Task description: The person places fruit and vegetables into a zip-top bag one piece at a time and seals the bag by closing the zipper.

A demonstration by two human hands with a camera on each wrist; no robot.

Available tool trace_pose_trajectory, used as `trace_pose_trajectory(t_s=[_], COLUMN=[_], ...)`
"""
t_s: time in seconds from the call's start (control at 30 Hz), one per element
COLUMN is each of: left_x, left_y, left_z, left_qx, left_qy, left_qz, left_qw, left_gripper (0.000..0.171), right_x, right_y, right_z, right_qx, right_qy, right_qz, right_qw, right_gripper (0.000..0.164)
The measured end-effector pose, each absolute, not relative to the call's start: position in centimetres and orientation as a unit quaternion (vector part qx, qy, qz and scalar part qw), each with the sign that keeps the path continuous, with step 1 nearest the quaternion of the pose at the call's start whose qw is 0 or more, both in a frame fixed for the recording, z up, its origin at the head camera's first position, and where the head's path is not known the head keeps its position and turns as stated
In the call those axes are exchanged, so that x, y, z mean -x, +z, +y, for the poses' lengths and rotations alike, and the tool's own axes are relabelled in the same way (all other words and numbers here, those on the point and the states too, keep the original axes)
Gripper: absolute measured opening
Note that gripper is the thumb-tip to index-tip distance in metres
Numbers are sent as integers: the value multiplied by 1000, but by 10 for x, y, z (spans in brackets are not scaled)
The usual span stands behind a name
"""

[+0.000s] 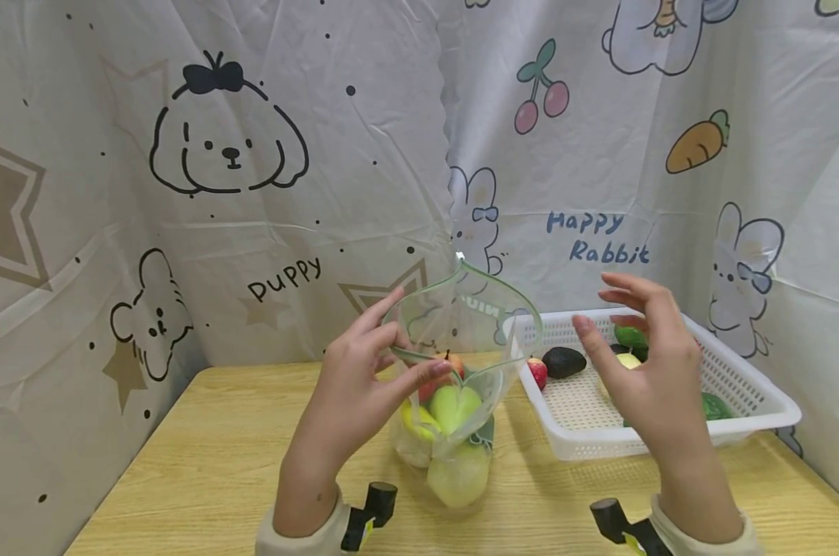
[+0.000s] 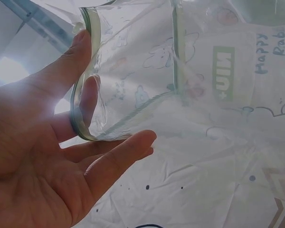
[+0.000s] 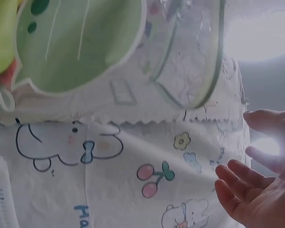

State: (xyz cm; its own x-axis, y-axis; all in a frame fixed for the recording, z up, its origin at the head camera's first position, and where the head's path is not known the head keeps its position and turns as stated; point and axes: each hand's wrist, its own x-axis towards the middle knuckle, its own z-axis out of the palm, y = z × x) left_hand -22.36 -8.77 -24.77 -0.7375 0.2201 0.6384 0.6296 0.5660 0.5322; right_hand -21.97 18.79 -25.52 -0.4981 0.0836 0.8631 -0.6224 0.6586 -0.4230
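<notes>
A clear zip bag (image 1: 492, 386) with a green rim stands on the table, its mouth spread wide. Inside are a green pear-like fruit (image 1: 455, 408), a yellow fruit (image 1: 419, 421), a pale green round fruit (image 1: 458, 475) and something red and orange. My left hand (image 1: 363, 378) holds the bag's rim at its left side. In the left wrist view, thumb and fingers of the left hand (image 2: 80, 123) lie on both sides of that rim. My right hand (image 1: 651, 363) hangs in the air, fingers apart and holding nothing, between the camera and the white basket (image 1: 593, 444).
The basket stands right of the bag, holding a dark avocado (image 1: 563, 362), a red fruit (image 1: 538, 373) and green vegetables (image 1: 715, 406), partly hidden by the right hand. A printed curtain (image 1: 363, 139) hangs behind the wooden table (image 1: 204, 463).
</notes>
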Motion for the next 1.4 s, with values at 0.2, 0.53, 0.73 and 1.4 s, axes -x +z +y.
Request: trace_pose_trajectory(t_s=[0.2,0.53,0.73,1.4], left_x=[224,224,224,224], left_y=[-247,-246,-246,-247], left_z=[-87,-88,-87,-84], left_qx=[249,247,248,248], left_qy=[-389,-383,-381,-382], left_qz=[-848,-849,-849,-851], left_qw=[262,268,268,263], left_gripper=[43,41,42,42], right_x=[223,240,257,284], right_y=[-255,-265,-286,-339], right_z=[207,244,277,298], right_qx=[-125,-44,-30,-48], right_qy=[366,311,262,156], right_qz=[-789,-853,-927,-983], right_qw=[477,417,267,-81], right_gripper=[57,54,61,42])
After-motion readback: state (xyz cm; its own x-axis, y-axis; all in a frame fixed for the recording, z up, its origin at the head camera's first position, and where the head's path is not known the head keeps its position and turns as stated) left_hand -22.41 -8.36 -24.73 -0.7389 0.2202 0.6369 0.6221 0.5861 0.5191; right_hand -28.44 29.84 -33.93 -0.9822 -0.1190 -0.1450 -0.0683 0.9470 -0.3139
